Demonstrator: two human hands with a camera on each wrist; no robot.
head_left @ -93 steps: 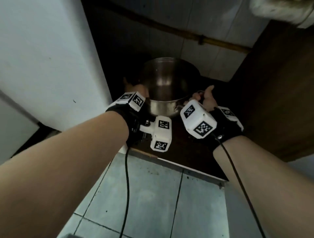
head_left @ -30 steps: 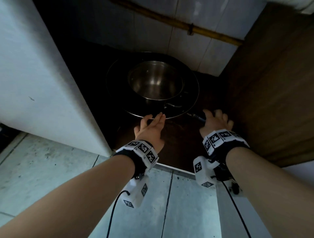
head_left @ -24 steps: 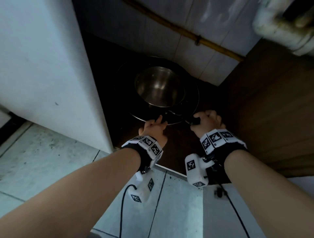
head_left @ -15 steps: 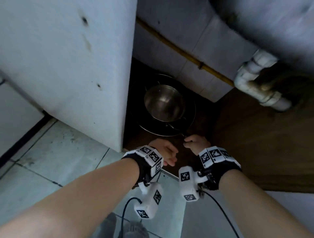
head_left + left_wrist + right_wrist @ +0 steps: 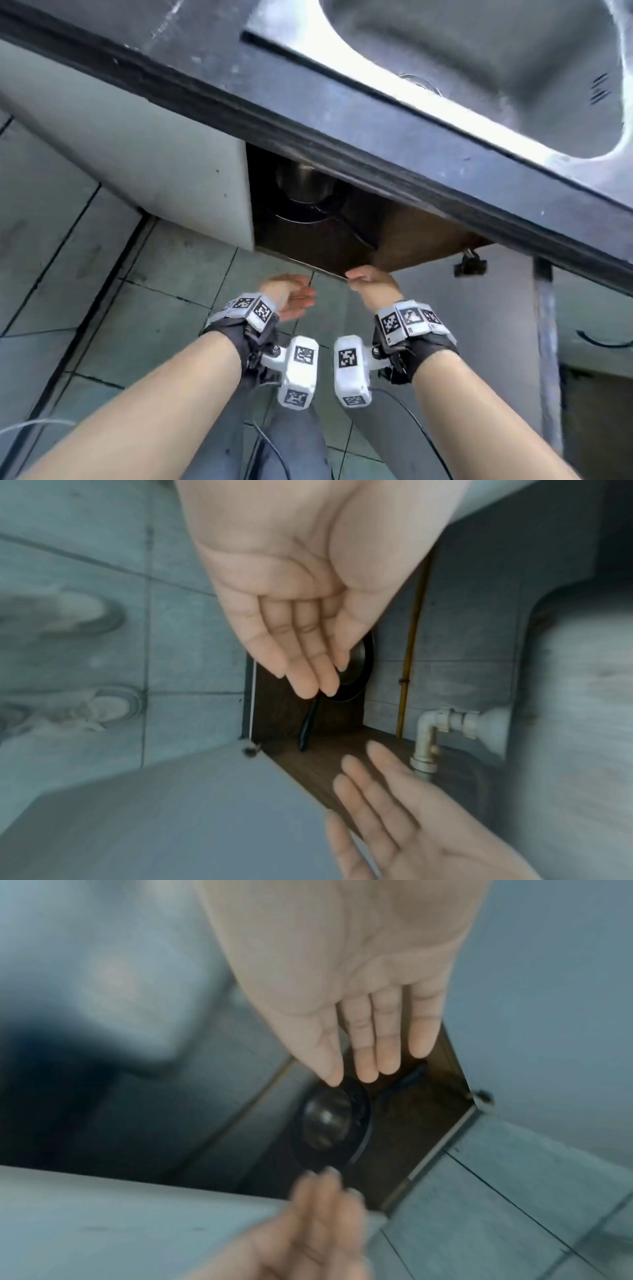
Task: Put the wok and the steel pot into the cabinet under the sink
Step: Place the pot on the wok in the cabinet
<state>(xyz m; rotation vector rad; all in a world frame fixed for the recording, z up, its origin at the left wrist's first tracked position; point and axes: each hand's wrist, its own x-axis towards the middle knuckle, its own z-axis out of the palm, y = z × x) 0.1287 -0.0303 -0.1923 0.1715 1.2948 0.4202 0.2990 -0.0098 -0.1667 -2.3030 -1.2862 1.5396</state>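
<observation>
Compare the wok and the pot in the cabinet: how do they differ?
The wok is black, wide and shallow; the pot is shiny steel, narrower and deeper. The wok lies underneath, and the pot sits inside it. The wok has a long dark handle; no such handle shows on the pot. Both are round, open-topped, and untouched by either hand.

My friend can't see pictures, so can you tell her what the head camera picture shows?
A steel pot sits inside a black wok in the open cabinet under the sink. Both arms reach out over the tiled floor in front of it, and the left hand and right hand hold nothing.
</observation>
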